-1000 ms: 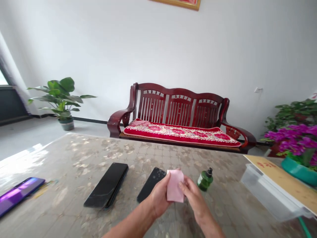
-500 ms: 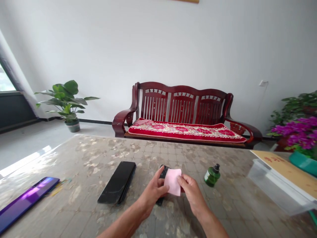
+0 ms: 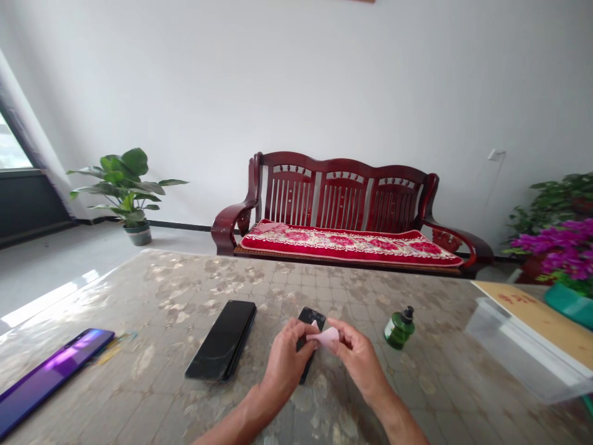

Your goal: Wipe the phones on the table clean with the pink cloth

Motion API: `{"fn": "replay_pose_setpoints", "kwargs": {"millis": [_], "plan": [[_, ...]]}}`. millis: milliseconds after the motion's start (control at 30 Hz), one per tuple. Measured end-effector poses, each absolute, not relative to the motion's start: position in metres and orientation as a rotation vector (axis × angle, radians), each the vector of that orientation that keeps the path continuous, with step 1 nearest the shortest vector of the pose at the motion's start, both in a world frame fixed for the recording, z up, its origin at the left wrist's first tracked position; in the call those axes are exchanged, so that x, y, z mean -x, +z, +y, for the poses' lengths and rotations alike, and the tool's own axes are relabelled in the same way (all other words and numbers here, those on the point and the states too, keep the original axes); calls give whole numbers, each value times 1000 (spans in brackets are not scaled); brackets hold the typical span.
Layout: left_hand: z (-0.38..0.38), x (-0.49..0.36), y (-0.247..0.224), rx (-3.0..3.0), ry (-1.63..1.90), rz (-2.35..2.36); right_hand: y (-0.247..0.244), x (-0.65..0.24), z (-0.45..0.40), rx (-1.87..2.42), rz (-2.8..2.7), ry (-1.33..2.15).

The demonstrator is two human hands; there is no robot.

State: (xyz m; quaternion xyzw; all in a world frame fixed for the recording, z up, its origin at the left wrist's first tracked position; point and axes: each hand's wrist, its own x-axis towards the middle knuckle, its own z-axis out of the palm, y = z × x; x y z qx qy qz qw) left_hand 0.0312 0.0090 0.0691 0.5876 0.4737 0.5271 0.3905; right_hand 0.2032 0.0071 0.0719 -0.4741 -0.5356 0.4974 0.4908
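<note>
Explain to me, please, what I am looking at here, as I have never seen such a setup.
There is no robot: these are a person's two bare hands, seen from a camera worn on the head, looking forward and down. The left hand and right hand hold a small, bent pink sheet between them. On the patterned table lie a purple phone, a black phone stack and a partly hidden dark phone; a green bottle stands right.
</note>
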Motion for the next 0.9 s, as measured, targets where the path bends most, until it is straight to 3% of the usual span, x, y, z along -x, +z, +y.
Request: {"fn": "replay_pose_setpoints", "kwargs": {"millis": [200, 500, 900], "plan": [[9, -23, 73, -1539, 1347, 1146, 68, -202, 7, 1247, -1470, 896], [6, -26, 56, -1253, 1132, 1045, 61, -187, -7, 1054, -903, 1614], [0, -21, 38, -1374, 895, 1140, 48, -178, -8, 1146, -967, 1612]]}}
